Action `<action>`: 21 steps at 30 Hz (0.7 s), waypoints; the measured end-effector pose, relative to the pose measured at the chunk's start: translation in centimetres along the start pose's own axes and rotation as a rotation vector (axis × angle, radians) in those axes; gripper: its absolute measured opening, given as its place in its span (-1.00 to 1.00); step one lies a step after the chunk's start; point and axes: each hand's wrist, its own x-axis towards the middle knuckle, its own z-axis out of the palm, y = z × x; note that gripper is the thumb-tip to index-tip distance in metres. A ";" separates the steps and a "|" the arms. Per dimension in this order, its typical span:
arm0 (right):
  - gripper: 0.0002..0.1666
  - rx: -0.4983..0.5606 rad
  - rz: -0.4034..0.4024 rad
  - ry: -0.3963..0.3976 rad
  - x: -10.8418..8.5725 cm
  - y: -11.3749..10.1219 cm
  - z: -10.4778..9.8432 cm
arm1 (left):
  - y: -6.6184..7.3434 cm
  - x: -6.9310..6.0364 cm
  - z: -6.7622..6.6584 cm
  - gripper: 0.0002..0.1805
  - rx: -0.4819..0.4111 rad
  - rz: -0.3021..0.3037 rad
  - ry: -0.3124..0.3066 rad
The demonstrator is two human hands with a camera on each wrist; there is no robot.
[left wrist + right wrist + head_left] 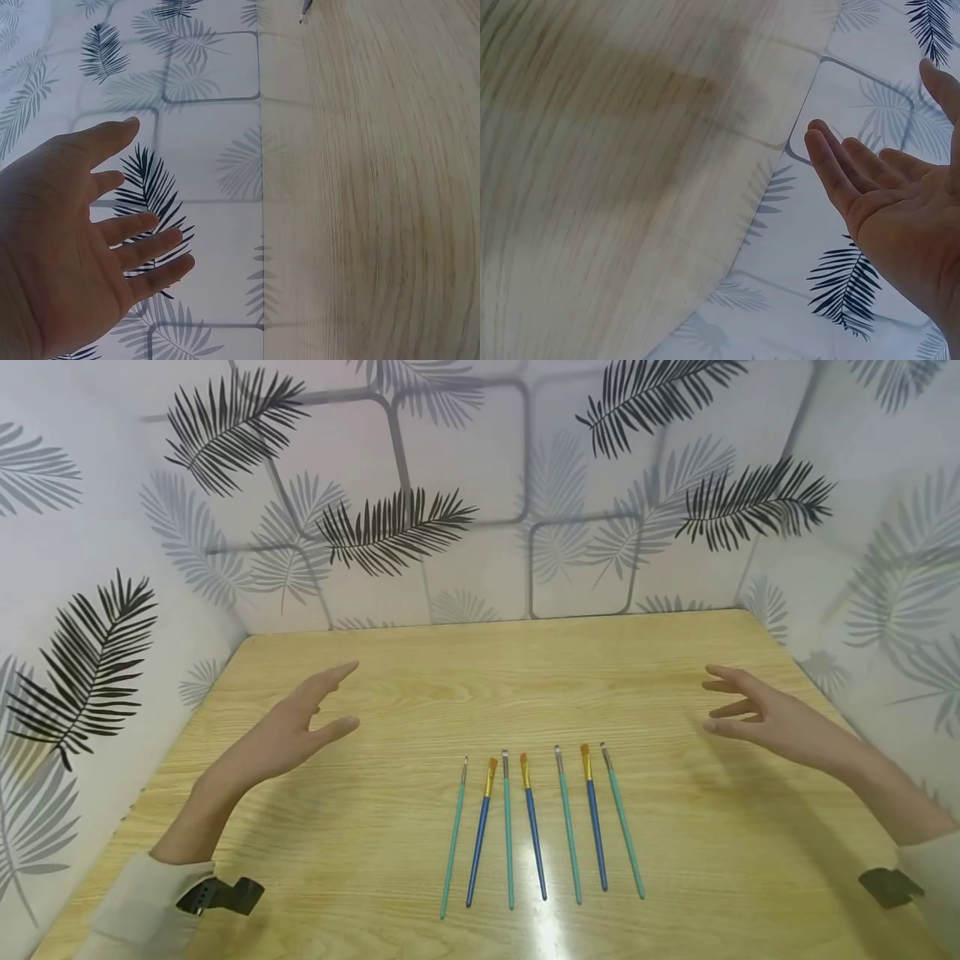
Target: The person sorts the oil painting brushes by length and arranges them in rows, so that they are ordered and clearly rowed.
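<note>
Seven slim paintbrushes lie side by side on the yellow wood-grain table, between the two hands and nearer the person than either. From the left hand the row lies toward four o'clock; from the right hand, toward eight o'clock. The left hand is nearest the slender teal-handled brush with a fine pointed tip at the row's nine o'clock end; the right hand is nearest the teal-handled brush with a silvery collar at its three o'clock end. The two gaps look about even, so I cannot tell which hand is closer to the row.

The long axes run roughly twelve to six, bristles away from the person and handles toward them. They fan slightly: the nine o'clock brush leans its bristles just past twelve, the three o'clock one toward half past eleven.

Both hands hang above the table, fingers apart and relaxed, holding nothing. The left comes in from seven o'clock, fingers aimed near two, thumb spread well below the index finger. The right comes in from four o'clock, fingers aimed near ten, thumb near nine. Each wrist view shows part of the palm. Off-white fabric sleeves end behind both wrists.
</note>
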 end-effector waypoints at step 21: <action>-0.06 0.180 -0.021 -0.051 -0.7 -1.6 2.0 | 1.0 0.4 1.5 -0.21 -0.126 -0.005 -0.040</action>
